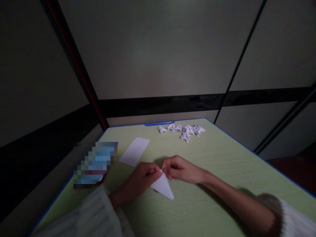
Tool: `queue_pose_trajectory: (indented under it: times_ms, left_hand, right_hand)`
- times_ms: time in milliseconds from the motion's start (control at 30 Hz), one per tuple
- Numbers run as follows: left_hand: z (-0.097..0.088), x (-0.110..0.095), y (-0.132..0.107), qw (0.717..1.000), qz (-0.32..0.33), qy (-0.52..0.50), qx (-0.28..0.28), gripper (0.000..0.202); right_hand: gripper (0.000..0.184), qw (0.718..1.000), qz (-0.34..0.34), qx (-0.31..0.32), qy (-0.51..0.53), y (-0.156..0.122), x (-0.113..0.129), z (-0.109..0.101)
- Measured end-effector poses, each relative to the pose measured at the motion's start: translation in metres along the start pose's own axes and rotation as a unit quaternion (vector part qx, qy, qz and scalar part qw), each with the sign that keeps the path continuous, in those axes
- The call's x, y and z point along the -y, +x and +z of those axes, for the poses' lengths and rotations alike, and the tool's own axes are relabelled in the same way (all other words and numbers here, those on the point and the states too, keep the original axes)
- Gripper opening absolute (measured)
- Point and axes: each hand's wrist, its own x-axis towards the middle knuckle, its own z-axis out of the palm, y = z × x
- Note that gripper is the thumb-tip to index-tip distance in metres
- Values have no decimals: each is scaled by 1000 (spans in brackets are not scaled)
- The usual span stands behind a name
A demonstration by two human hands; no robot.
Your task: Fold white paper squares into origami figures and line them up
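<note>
A white paper folded into a pointed shape (163,187) lies on the pale green table (217,171) in front of me. My left hand (142,179) and my right hand (180,168) meet at its upper tip, and the fingers of both pinch the paper there. Its long point faces toward me. Both arms wear white knitted sleeves.
A flat white paper strip (134,151) lies just beyond my left hand. Several small folded white paper figures (185,129) are heaped at the table's far edge. A blurred-out blue object (95,163) sits at the left edge. Dark walls surround the blue-rimmed table.
</note>
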Motion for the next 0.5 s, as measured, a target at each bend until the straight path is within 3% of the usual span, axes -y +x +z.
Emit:
queue_pose_trajectory:
  times_ms: [133,333,500]
  left_hand:
    - [-3,1,2,999,-21,-14,20,23]
    - [0,-5,-1,997,24,66,-20,28]
    - [2,-6,-4,990,31,115,-71,31]
  right_hand:
    - [12,998,-17,-4,-65,-1,2,1]
    - [15,979,-46,-23,-200,-1,4,6]
    - [15,964,-65,-63,-249,-1,6,11]
